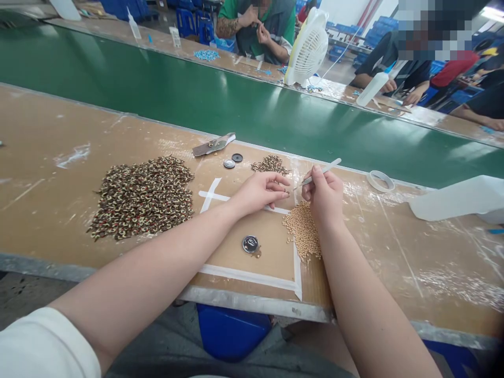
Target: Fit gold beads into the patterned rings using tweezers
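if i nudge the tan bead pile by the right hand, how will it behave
The tan bead pile would probably spread rather than slide as one, since its pieces look loose. Being small and roundish, some may roll. Each is likely light, judging by its tiny size beside the right hand.

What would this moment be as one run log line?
right hand: holds thin pale tool | left hand: close to tool's tip, grip unclear | nearby: small tan pieces, brown-and-cream pile
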Available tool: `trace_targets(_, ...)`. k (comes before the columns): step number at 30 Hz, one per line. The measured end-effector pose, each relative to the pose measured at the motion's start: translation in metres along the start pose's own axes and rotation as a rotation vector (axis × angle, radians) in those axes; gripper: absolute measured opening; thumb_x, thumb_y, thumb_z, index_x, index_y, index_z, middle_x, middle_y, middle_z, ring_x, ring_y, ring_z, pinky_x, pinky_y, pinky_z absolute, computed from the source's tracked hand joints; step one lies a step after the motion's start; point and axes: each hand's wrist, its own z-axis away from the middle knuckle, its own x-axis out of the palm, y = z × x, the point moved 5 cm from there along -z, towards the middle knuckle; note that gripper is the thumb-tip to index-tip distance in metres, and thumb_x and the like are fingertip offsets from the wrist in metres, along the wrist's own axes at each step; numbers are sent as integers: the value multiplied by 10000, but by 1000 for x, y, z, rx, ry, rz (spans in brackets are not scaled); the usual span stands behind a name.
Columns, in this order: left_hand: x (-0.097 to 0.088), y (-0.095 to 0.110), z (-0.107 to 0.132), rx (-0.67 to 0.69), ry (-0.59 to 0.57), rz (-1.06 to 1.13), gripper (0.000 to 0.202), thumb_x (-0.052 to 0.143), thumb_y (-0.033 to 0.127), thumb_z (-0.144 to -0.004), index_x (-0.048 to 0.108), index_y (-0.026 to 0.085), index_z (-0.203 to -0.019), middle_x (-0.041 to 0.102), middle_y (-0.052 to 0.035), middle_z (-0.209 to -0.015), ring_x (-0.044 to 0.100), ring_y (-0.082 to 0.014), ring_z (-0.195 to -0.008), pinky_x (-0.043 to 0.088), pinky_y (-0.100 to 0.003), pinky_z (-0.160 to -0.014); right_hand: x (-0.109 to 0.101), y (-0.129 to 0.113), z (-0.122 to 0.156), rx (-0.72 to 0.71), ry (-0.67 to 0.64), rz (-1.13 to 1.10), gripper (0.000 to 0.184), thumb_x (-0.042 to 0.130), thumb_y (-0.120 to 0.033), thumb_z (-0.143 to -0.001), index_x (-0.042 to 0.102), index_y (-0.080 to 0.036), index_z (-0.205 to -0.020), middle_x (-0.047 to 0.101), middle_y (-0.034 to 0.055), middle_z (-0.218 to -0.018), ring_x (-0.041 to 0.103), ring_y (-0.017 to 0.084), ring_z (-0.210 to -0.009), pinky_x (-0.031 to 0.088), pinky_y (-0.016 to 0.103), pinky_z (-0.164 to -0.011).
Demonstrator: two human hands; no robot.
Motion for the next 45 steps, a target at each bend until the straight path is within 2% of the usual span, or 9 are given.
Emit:
trace_targets(8, 0, -5, -2, 30, -21, 5, 309, 778, 249, -833, 678, 152, -1109, 724, -77, -889, 621, -108, -673, 547, -244, -580, 2, -4, 2, -75, -27, 95, 440, 496, -625, -998, 529, -242, -782, 480, -23, -569, 417, 110, -443, 348, 281, -427)
trace_targets(14, -1, -6, -2, 34, -28, -8, 318, 780, 259, -833, 668, 156, -1113, 721, -65, -863, 604, -97, -622, 539, -253, -578, 1, -1, 3, -34, -14, 61, 431, 543, -603, -985, 565, -232, -766, 490, -16, -567, 425, 112, -456, 343, 277, -437)
trace_targets(24, 0, -6, -1, 33, -20, -24, 298, 769, 235, -825, 639, 179, -1087, 710, -44, -833, 600, -95, -605, 523, -244, -556, 5, -6, 4, -43, -28, 116, 449, 559, -613, -975, 575, -228, -745, 514, -7, -570, 446, 111, -462, 354, 271, -437)
trace_targets(28, 0, -4, 0, 46, -6, -1, 263, 774, 239, -811, 568, 198, -970, 687, -13, -790, 585, -88, -595, 518, -233, -545, 6, -5, 5, -25, -25, 96, 445, 576, -595, -973, 581, -224, -727, 516, -8, -553, 439, 109, -449, 342, 270, -433)
trace_targets(36, -2, 0, 3, 90, 42, 49, 378, 758, 215, -792, 386, 227, -858, 635, 30, -727, 561, -79, -569, 505, -228, -529, 9, -12, 8, -61, 3, 103, 437, 574, -565, -987, 586, -221, -719, 521, -11, -544, 448, 111, -446, 356, 275, -441)
trace_targets(45, -5, 3, 2, 143, 125, -6, 445, 744, 179, -773, 302, 223, -770, 677, -9, -791, 641, -108, -655, 528, -217, -524, 10, -15, 10, -88, 23, 68, 434, 593, -543, -984, 597, -211, -706, 532, -19, -532, 460, 93, -435, 351, 259, -441)
